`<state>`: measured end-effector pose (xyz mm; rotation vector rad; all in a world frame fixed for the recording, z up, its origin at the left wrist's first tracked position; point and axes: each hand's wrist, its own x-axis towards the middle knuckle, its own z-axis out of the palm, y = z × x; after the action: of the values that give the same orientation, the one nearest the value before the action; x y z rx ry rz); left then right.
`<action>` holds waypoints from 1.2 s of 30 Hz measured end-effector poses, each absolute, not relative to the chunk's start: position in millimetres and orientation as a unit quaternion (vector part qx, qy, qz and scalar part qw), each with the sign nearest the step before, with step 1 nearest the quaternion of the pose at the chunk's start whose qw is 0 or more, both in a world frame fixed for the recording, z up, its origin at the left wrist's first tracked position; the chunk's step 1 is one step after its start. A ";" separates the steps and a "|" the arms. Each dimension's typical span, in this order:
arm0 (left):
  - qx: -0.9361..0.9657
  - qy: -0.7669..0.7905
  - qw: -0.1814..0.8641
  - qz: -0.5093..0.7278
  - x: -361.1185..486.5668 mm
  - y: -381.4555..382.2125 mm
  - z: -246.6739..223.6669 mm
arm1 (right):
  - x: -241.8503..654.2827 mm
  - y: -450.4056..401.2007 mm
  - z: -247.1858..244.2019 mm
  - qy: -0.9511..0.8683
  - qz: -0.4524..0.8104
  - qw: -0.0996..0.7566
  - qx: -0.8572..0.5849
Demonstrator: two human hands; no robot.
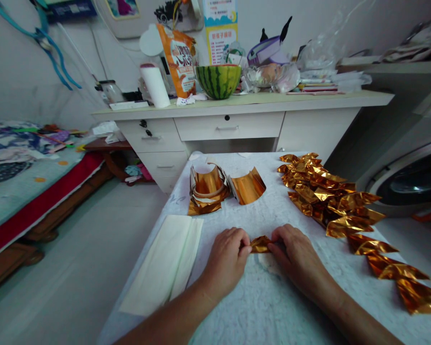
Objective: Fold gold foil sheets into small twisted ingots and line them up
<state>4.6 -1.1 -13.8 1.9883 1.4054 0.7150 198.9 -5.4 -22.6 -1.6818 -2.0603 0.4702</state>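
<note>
A small piece of gold foil point(260, 244) is stretched between my two hands over the cloth-covered table. My left hand point(231, 254) pinches its left end, and my right hand point(291, 249) pinches the right end. Beyond them lie curled gold foil sheets in a stack point(207, 187), with one separate curved sheet point(249, 187) beside it. To the left is a pile of pale paper sheets point(165, 263). Many folded gold foil pieces point(323, 191) lie in an overlapping row along the table's right side.
Behind the table point(230, 316) stands a white desk point(230, 125) holding a watermelon half point(218, 81), an orange pouch point(179, 62) and a white roll point(155, 86). A bed point(39, 187) is at left, a washing machine point(409, 167) at right.
</note>
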 end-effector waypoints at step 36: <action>0.737 0.528 0.327 0.267 7.4 -4.5 -10.2 | 197.4 -11.9 -13.3 -0.709 0.298 0.281 -0.574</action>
<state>7.4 -4.5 -10.2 1.9296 1.3825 0.6997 197.4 -11.9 -13.3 -1.5380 -1.9014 0.7984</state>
